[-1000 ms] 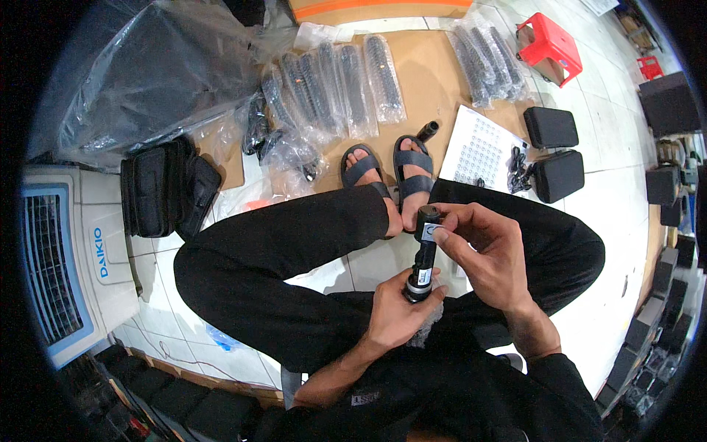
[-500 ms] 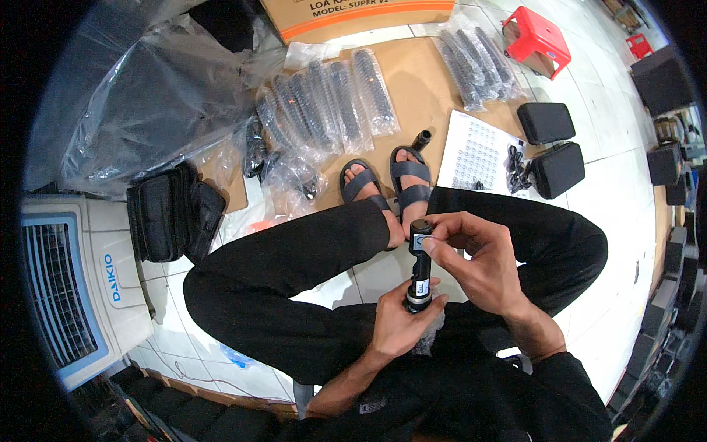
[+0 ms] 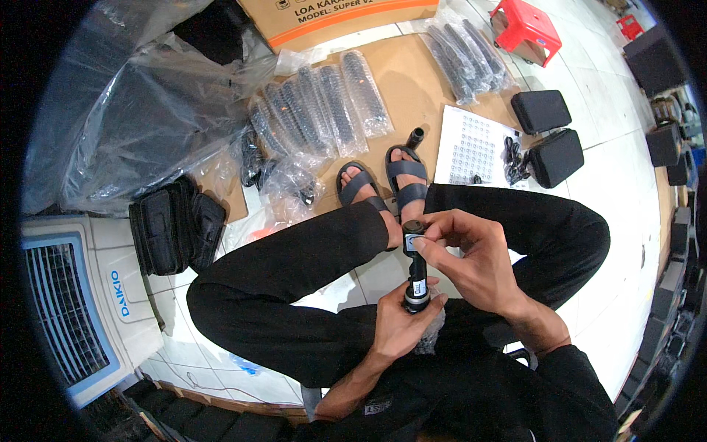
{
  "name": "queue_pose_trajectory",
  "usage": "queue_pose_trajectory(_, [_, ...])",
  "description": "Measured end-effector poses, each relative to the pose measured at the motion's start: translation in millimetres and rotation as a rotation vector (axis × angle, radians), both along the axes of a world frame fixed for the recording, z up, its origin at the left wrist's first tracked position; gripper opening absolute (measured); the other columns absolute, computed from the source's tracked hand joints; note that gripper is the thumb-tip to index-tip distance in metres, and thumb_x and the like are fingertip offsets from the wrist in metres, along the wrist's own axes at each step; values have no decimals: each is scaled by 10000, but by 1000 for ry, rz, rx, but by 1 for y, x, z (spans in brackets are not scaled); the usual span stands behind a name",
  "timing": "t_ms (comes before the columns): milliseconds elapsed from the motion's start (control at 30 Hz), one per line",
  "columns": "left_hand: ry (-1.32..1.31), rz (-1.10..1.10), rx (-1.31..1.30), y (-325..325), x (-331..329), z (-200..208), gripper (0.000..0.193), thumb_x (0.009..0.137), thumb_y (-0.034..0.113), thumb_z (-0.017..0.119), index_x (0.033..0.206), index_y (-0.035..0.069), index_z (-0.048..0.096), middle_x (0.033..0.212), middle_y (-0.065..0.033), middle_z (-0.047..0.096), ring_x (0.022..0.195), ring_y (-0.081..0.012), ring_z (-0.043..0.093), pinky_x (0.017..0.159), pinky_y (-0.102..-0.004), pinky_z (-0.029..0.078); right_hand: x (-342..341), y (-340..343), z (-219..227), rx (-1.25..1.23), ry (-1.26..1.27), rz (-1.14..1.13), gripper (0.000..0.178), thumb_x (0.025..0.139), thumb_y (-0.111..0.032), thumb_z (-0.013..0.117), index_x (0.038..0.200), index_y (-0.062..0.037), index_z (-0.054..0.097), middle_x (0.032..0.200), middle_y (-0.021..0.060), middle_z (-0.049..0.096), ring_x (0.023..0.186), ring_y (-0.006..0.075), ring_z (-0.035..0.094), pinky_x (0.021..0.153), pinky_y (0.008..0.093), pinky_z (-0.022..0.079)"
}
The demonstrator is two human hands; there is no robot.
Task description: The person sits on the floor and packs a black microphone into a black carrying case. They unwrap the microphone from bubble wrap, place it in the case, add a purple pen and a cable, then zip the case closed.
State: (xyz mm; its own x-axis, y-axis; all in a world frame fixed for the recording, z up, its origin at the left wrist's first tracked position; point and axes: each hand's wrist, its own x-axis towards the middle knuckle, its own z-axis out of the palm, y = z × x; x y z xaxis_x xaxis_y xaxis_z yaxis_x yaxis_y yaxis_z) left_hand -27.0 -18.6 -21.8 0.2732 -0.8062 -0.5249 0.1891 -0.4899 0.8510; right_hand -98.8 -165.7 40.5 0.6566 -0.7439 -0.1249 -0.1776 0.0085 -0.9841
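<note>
Upright between my knees is a black handheld microphone, with pale labels along its slim body and a silver ring near its lower end. My left hand wraps round that lower end, and clear bubble wrap shows beneath it. At the upper end, the thumb and fingers of my right hand pinch against a small whitish label on the microphone. By my sandals lies a short black tube. Beyond it rests a white sheet with rows of small round stickers.
Several bubble-wrapped dark items lie on flat cardboard, with another wrapped bundle farther right. Black cases and a coiled cable sit right. An air cooler and black pouches stand left; a red stool is behind.
The view has shifted slightly. Both hands keep nearly the same grip on the microphone, and the right thumb stays at the label.
</note>
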Motion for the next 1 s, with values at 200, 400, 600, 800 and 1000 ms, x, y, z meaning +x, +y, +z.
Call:
queue_pose_trajectory(200, [-23,-3,-15,0,0,2,324,864,187,758,1109,-1,661,761,-29,634,709,-86,586,661,-279,503,0,-2,5,46,53,9,188,868,-90,717,849,75,628,847,99,659,766,96,601,686,269,516])
queue_pose_trajectory(400, [7,2,-23,-2,0,4,326,873,176,748,1118,-18,657,778,-37,650,736,-78,599,674,-272,508,-2,-4,3,53,69,25,188,855,-106,732,859,54,632,993,153,685,834,119,623,759,284,531])
queue_pose_trajectory(600, [17,-20,36,-4,3,10,319,871,161,747,1124,-12,660,778,-30,646,734,-67,594,673,-261,504,-2,-4,0,84,76,15,197,860,-107,731,856,64,634,977,143,672,826,117,621,753,282,535])
queue_pose_trajectory(800, [25,7,8,0,-1,2,315,867,150,751,1126,-6,663,778,-7,634,718,-57,576,663,-249,494,-2,-7,-1,67,85,29,207,858,-119,742,868,64,646,939,130,667,811,115,636,743,268,544])
queue_pose_trajectory(1000, [73,20,-5,1,-2,-1,313,860,135,755,1125,-3,661,782,5,634,706,-45,561,650,-226,481,-2,-8,-3,127,65,13,204,852,-140,757,873,40,663,852,97,672,761,109,645,711,259,546])
